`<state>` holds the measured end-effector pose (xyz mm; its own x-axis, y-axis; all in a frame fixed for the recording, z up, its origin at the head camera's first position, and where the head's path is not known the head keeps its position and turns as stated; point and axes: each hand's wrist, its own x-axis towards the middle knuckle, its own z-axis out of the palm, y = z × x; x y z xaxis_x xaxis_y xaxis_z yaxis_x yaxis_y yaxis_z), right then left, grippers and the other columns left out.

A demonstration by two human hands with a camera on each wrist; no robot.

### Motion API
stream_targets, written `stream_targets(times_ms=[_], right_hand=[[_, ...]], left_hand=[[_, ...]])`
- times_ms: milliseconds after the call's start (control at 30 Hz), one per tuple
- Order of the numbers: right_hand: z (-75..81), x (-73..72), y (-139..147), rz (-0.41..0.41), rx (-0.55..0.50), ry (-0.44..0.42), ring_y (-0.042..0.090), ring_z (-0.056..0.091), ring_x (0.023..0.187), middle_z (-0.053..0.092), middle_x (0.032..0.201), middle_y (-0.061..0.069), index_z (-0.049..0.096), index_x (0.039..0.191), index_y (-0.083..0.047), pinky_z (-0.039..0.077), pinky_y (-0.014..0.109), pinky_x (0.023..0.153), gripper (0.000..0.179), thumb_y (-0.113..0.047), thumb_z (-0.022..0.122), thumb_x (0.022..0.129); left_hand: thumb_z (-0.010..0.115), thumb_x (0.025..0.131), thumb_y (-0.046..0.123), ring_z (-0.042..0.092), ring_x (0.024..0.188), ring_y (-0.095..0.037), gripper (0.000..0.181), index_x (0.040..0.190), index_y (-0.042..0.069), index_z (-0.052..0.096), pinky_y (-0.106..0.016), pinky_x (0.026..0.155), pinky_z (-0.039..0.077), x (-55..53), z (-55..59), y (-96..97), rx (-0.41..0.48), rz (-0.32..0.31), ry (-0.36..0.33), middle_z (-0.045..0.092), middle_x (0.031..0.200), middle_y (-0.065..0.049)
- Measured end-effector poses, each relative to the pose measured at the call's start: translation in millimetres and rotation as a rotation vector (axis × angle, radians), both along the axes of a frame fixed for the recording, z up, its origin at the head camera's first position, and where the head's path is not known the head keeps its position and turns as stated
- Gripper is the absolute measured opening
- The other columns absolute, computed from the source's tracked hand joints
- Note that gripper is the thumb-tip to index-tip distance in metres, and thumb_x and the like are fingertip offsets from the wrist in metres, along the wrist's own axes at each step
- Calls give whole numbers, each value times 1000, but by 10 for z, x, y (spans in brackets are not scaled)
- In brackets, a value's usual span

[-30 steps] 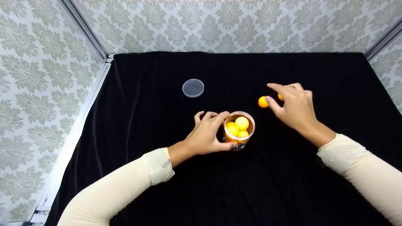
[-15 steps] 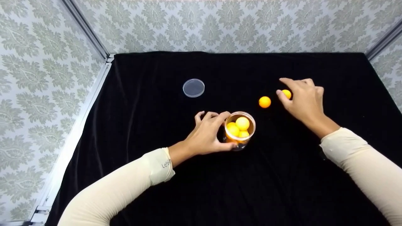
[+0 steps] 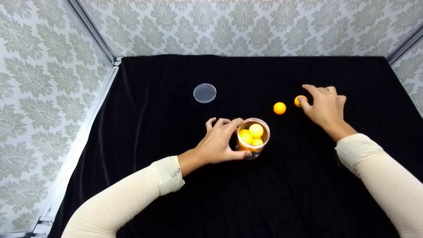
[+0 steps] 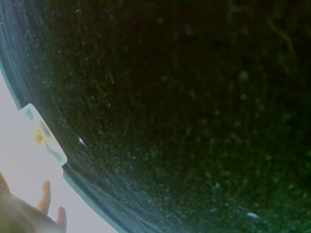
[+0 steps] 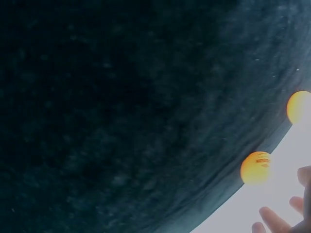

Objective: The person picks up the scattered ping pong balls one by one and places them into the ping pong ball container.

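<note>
My left hand grips a clear plastic jar from its left side, thumb in front and fingers behind the rim. Several orange table tennis balls lie inside the open-topped jar. My right hand hovers with spread, loosely bent fingers over a loose table tennis ball; the thumb overlaps this ball in the head view. In the right wrist view, fingertips show a gap from the marked ball. A second loose ball rests to the left, between the right hand and the jar.
A round clear lid lies flat on the black cloth, behind and left of the jar. Patterned panels and a metal frame rail border the table at the back and left.
My right hand has moved right, past the nearer loose ball to the farther one, uncovering both. The left hand and the jar have stayed in place.
</note>
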<state>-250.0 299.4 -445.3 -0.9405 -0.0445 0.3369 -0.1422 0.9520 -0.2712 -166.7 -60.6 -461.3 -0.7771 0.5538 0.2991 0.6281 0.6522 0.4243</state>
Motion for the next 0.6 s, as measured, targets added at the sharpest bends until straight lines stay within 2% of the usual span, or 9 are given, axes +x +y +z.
stream_targets(times_ms=[167,367,600], right_hand=[[-74,-9,24,-11,31,-33,46,52,117,67,128,23,61,140,-22,36,71,84,47,-42,64,97],[-147,-17,8,-11,42,-31,46,53,114,68,127,22,61,138,-21,37,71,82,48,-43,65,96],[-164,-29,-23,-7,46,-34,46,53,115,68,125,23,61,138,-21,37,72,83,47,-43,64,96]], left_hand=[[77,71,69,53,120,-19,91,144,24,47,-65,110,24,4,0,4,3,3,-8,66,100,15],[77,71,69,53,119,-18,90,143,24,47,-66,110,24,6,-1,4,4,0,-8,66,100,15],[76,71,68,53,120,-19,89,143,24,47,-65,110,24,2,5,2,-1,-1,-8,65,100,15]])
